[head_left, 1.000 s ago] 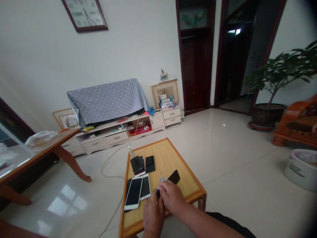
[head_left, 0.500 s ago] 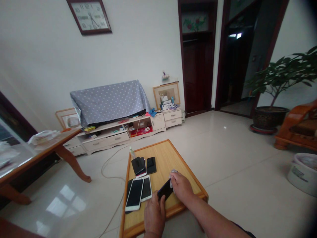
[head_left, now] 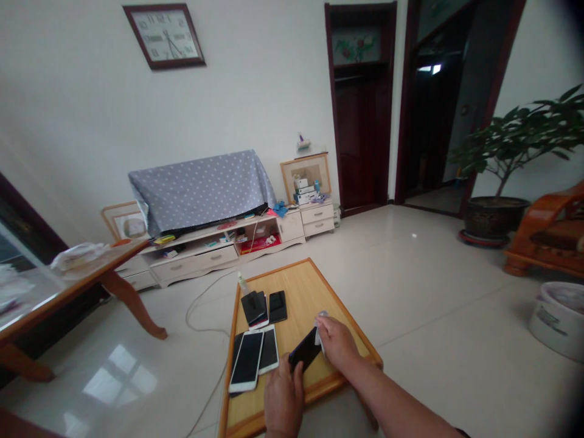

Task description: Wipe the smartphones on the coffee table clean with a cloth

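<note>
My left hand (head_left: pixel 285 389) grips the near end of a dark phone (head_left: pixel 305 351), its thumb on top, above the front part of the small wooden table (head_left: pixel 298 286). At the phone's far end my right hand (head_left: pixel 336 344) pinches a crumpled whitish wipe or tissue (head_left: pixel 322 319) against the edge. Left of my hands lie a white-framed phone (head_left: pixel 247 360) and another white phone (head_left: pixel 270 350) partly under it, with a dark one below. Farther back are a stack of dark phones (head_left: pixel 253 308) and a single black phone (head_left: pixel 277 306).
A small clear bottle (head_left: pixel 242 281) stands at the table's back left corner. A larger wooden table (head_left: pixel 132 298) is at the left, with a cable (head_left: pixel 207 328) on the floor between. A white bucket (head_left: pixel 559 319) and a potted plant (head_left: pixel 495 210) are at the right.
My right hand and the wipe have shifted very slightly at the phone's far end. My left hand keeps its hold, and the phones on the table lie as before.
</note>
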{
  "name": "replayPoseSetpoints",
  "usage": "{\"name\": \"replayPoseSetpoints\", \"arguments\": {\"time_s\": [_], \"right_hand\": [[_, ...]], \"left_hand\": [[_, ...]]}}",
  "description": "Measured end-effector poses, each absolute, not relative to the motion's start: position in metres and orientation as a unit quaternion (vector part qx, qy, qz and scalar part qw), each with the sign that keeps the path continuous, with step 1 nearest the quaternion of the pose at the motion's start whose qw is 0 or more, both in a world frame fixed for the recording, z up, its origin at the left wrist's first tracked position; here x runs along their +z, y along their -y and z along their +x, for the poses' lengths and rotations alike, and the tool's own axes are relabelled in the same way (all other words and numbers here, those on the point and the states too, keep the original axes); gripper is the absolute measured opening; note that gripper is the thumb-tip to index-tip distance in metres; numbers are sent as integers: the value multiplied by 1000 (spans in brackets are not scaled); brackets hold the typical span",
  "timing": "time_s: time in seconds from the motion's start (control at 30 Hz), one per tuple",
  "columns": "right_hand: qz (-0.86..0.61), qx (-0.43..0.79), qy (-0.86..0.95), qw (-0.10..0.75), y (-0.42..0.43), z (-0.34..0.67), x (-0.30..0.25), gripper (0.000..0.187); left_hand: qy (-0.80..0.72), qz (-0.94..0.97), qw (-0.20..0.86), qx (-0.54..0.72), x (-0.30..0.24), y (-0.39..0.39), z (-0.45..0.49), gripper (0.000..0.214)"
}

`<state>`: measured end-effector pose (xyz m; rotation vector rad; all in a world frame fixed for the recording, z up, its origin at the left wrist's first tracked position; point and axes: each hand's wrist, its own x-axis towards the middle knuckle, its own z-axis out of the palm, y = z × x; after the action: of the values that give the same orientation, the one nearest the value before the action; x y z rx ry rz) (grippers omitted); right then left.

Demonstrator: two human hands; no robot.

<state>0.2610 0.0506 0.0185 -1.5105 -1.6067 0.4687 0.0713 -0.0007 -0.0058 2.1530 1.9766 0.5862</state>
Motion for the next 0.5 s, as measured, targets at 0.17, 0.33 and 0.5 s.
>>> {"name": "replayPoseSetpoints", "arguments": {"time_s": [0.17, 0.33, 0.5], "right_hand": [[-536, 211, 705, 413, -36, 242, 18, 36], [-619, 179, 637, 424, -54, 270, 24, 39], [-570, 193, 689, 404, -36, 247, 24, 37]], "left_hand": [[-657, 724, 69, 197, -5, 1, 71, 36], [-657, 724, 60, 199, -5, 1, 71, 37], [-648, 727, 72, 216, -3, 2, 71, 35]]}}
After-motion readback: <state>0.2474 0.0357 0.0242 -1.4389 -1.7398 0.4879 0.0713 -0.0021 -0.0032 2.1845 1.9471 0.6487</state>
